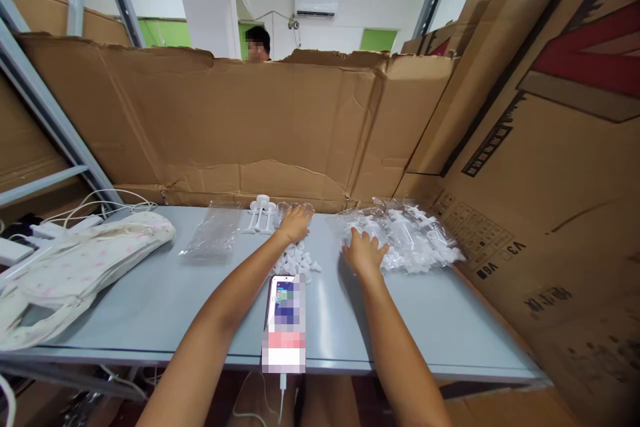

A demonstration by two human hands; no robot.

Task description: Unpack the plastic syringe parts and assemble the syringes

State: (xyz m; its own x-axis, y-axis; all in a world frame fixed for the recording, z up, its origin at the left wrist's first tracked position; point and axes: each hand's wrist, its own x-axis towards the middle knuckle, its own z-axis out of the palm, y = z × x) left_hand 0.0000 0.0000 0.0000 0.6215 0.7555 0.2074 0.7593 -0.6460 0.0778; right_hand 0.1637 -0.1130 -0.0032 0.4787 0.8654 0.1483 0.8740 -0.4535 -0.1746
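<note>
1. Head view, centre: left hand lies flat, fingers spread, on clear cups; whether it grips one is unclear.
2. Right of centre: right hand rests open on bagged plastic parts.
3. Risk: a sweeping forearm could scatter the small white pieces or nudge the phone off the table edge.

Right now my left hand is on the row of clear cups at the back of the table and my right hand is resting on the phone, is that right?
Not quite. The head view shows the left hand at the clear cups, but the right hand rests on the pile of plastic-bagged white parts, not the phone, which lies untouched between your forearms.
</note>
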